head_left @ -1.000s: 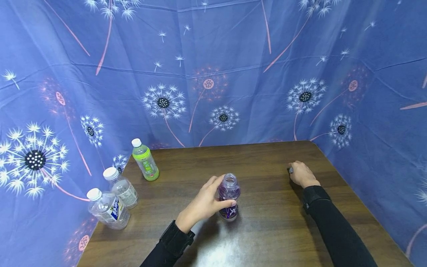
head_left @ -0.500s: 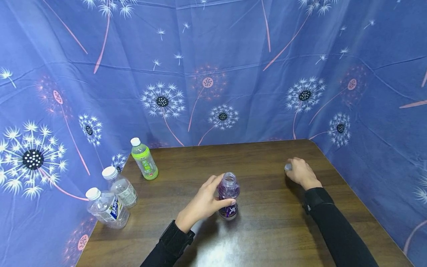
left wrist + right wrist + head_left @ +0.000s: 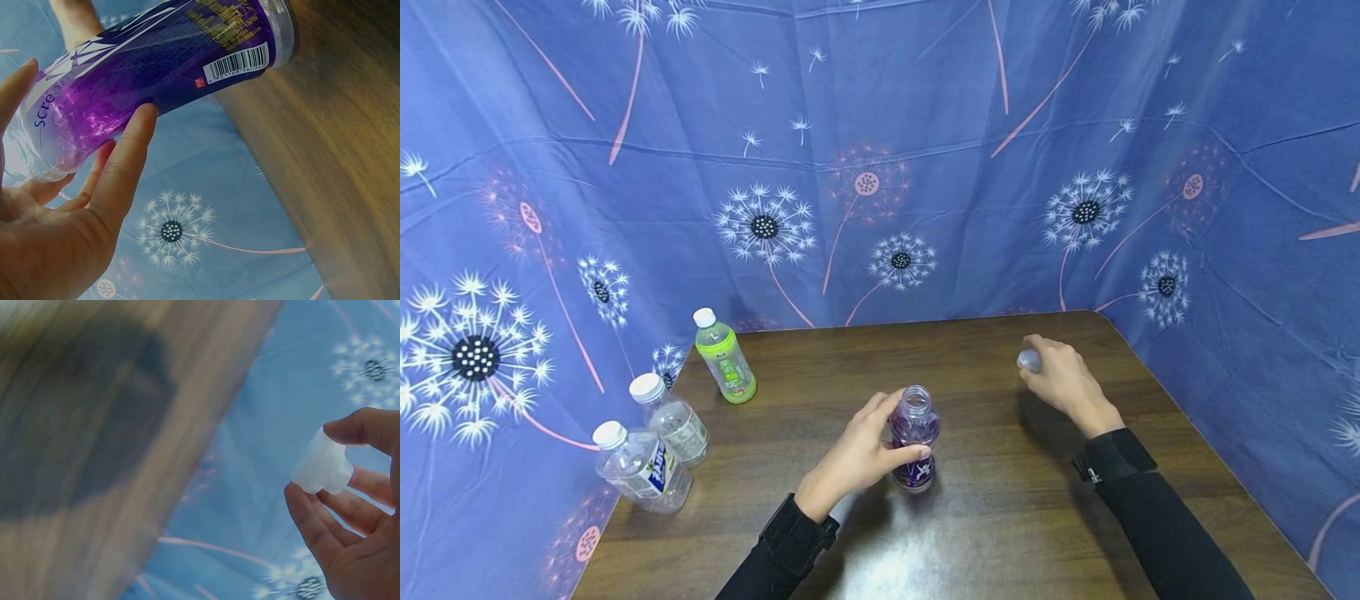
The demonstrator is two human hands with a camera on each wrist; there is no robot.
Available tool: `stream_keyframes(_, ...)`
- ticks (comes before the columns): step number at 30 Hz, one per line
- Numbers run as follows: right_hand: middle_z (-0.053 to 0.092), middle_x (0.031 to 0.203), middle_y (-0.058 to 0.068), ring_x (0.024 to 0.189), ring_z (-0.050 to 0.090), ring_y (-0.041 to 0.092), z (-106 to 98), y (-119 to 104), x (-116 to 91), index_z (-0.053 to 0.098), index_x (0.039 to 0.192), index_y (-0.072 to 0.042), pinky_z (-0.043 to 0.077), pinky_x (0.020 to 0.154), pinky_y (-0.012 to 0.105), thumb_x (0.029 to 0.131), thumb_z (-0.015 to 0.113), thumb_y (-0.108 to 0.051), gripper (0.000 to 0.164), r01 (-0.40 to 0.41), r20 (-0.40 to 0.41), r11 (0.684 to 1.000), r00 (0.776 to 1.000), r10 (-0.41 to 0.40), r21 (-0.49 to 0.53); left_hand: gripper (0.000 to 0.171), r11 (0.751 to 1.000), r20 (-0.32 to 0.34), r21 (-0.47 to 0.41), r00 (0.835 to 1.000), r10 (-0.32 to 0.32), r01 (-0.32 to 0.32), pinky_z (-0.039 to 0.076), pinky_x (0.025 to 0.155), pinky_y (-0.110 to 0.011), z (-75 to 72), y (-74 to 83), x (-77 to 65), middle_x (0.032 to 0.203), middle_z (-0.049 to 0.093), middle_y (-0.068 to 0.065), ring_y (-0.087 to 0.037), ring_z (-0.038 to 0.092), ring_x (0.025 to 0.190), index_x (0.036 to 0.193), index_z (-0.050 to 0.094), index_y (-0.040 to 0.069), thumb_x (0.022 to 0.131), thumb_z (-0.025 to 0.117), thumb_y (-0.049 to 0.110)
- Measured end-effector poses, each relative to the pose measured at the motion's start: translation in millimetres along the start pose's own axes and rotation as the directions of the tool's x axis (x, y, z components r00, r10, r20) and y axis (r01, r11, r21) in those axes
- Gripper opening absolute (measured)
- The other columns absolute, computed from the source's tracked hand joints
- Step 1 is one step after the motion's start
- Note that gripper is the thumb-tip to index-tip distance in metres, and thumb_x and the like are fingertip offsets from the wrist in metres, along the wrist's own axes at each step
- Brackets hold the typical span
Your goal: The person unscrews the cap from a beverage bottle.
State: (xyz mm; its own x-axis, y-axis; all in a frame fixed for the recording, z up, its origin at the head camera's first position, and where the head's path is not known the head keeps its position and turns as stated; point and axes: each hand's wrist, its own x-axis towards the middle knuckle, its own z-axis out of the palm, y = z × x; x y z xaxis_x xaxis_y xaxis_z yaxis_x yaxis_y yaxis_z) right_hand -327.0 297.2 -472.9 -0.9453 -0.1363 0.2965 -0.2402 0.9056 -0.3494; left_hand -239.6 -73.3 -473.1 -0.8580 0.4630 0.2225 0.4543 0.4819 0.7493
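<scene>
My left hand (image 3: 861, 450) grips a purple-labelled plastic bottle (image 3: 914, 433) round its upper body. The bottle stands upright on the table with its mouth uncapped. In the left wrist view, thumb and fingers lie on either side of the clear and purple bottle (image 3: 150, 75), and its barcode shows. Over at the right, my right hand (image 3: 1067, 383) is raised above the table and pinches a whitish, translucent bottle cap (image 3: 1029, 360). The right wrist view shows that cap (image 3: 322, 464) between thumb and fingertips, with ridged sides.
On the left stand two clear bottles with white caps, one in front (image 3: 643, 471) and one behind (image 3: 676, 425). A green-labelled bottle (image 3: 726, 358) with a white cap stands farther back. Blue dandelion-print cloth (image 3: 880, 167) hangs round the wooden table (image 3: 985, 533).
My right hand has lifted off the table with the cap and moved a little to the left. The left hand and the purple-labelled bottle stay in place.
</scene>
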Motion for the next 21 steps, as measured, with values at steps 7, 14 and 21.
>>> stream_keyframes(7,0.073,0.113,0.024,0.101,0.069,0.042,-16,-39,-7,0.065,0.124,0.001,0.057,0.076,0.054,0.09,0.072,-0.013,0.038,0.121,-0.113,0.992,0.987,-0.117,0.029,0.083,1.0,0.003,-0.001,1.0,-0.002,0.002,0.063,0.086,-0.035,-0.5,1.4,-0.2,0.129,0.057,-0.003,-0.021,0.066,0.113,0.158,0.044,0.023,0.088,0.084,0.045)
stream_keyframes(14,0.075,0.115,0.019,0.104,0.07,0.038,-29,-80,-15,0.072,0.123,0.001,0.059,0.079,0.055,0.088,0.074,-0.006,0.036,0.32,-0.26,0.947,0.916,-0.305,0.017,0.082,1.0,0.0,-0.015,1.0,0.005,-0.005,0.063,0.085,-0.032,-1.6,1.3,0.6,0.128,0.056,-0.004,-0.023,0.066,0.114,0.158,0.044,0.022,0.089,0.084,0.043)
stream_keyframes(21,0.075,0.118,0.015,0.104,0.07,0.031,-39,-122,-28,0.072,0.127,-0.002,0.06,0.082,0.049,0.089,0.077,-0.007,0.038,0.458,-0.318,0.887,0.85,-0.419,0.056,0.082,1.0,-0.013,-0.02,1.0,0.018,-0.018,0.064,0.083,-0.035,-0.1,0.8,0.2,0.126,0.057,-0.005,-0.024,0.064,0.115,0.157,0.045,0.02,0.088,0.085,0.041)
